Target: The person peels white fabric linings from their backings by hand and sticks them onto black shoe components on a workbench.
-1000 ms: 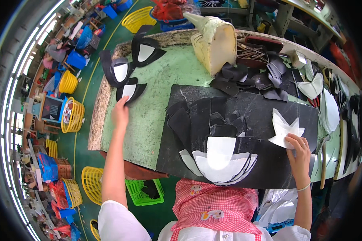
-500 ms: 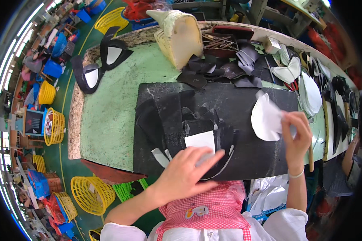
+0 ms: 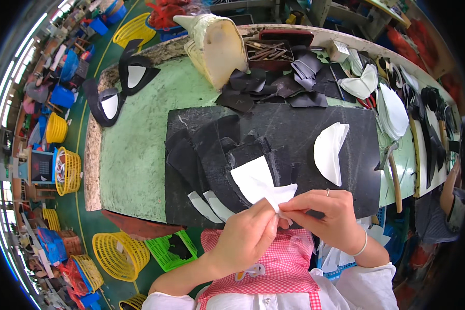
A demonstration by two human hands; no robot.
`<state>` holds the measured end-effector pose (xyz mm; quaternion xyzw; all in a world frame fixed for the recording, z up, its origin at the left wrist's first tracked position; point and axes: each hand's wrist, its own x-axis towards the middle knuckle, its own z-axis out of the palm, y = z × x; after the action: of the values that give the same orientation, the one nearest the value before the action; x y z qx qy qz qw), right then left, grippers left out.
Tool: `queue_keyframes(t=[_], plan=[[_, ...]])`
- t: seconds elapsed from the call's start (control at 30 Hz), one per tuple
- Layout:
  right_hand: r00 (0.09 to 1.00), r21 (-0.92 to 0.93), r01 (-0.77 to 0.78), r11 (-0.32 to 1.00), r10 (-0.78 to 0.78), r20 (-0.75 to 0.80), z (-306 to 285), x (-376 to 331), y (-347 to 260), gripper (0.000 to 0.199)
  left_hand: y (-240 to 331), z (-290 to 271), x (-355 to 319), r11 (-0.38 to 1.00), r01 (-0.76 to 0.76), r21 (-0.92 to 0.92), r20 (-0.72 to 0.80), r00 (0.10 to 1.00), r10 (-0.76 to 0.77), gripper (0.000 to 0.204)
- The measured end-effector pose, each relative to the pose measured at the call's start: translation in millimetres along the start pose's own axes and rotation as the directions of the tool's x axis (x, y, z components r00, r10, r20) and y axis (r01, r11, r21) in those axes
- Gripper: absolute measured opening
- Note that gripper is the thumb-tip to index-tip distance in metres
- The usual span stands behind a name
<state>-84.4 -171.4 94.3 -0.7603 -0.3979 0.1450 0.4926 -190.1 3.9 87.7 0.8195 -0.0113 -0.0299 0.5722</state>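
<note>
In front of me, my left hand [image 3: 249, 233] and my right hand [image 3: 328, 214] meet, both closed in a pinch on a thin curved white piece [image 3: 283, 192]. It looks like a stiff sheet insert; its lower end is hidden by my fingers. Directly beyond it lies a black shoe-upper piece [image 3: 238, 154] with a white lining [image 3: 250, 174] in its middle. More black upper pieces [image 3: 187, 163] with pale edge strips [image 3: 203, 206] overlap to its left. Right of my hands, a small stack of white curved pieces [image 3: 329, 155] rests on the black board [image 3: 305, 124].
A green-topped bench [image 3: 134, 160] carries the board. Two black-and-white uppers [image 3: 108, 106] sit at its far left. Behind the board are a whitish cone-shaped container [image 3: 219, 54], black scraps [image 3: 281, 85] and a tray of sticks [image 3: 268, 51]. A hammer [image 3: 395, 181] lies at right.
My right hand has moved left from the white stack to meet my left hand. The left hand's spread fingers have closed, and both now pinch a white piece. The stack lies still on the board.
</note>
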Motion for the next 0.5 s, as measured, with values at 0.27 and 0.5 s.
queue_keyframes(t=[0.27,0.5], plan=[[0.996,-0.306,0.067,0.95,-0.079,-0.03,5.8,-0.6,-7.2,0.016,5.8,7.3,8.4,0.962,-0.02,0.271,-0.029,0.999,0.029,0.009],[0.996,-0.147,0.028,0.989,-0.04,-0.079,5.6,-3.9,-2.5,0.017,-2.7,3.2,12.3,0.995,-0.022,-0.102,-0.056,0.998,0.016,0.015]])
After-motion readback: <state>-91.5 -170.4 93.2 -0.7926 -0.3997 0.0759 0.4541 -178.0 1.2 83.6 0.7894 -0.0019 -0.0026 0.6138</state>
